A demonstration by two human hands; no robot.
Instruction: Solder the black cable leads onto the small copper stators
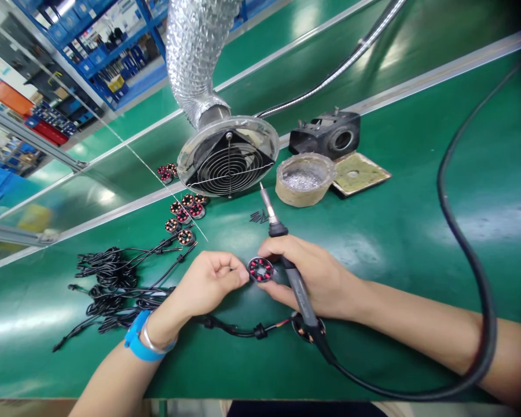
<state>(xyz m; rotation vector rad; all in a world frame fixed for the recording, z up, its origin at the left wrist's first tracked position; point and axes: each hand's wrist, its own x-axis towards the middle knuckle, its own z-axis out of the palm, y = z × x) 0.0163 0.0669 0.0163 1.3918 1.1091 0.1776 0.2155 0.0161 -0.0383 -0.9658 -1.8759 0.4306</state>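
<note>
A small round motor stator (260, 270) with red windings is between my two hands, just above the green table. My left hand (211, 282) pinches its left edge with closed fingertips. My right hand (323, 278) grips the right side of the stator between thumb and fingers. That same hand carries a soldering iron (301, 292), its metal tip pointing up and away. Below the iron's handle lies another stator (301, 330), partly covered, beside a black cable (234, 331) with bare red wire ends.
Bundled black cables (113, 289) lie at left, with several stators (184, 211) behind them. A fume extractor fan (230, 162) hangs ahead. Beyond the iron tip stand a solder-filled bowl (306, 188), a sponge tray (359, 174) and an iron holder (327, 133). Small black sleeves (258, 217) lie nearby.
</note>
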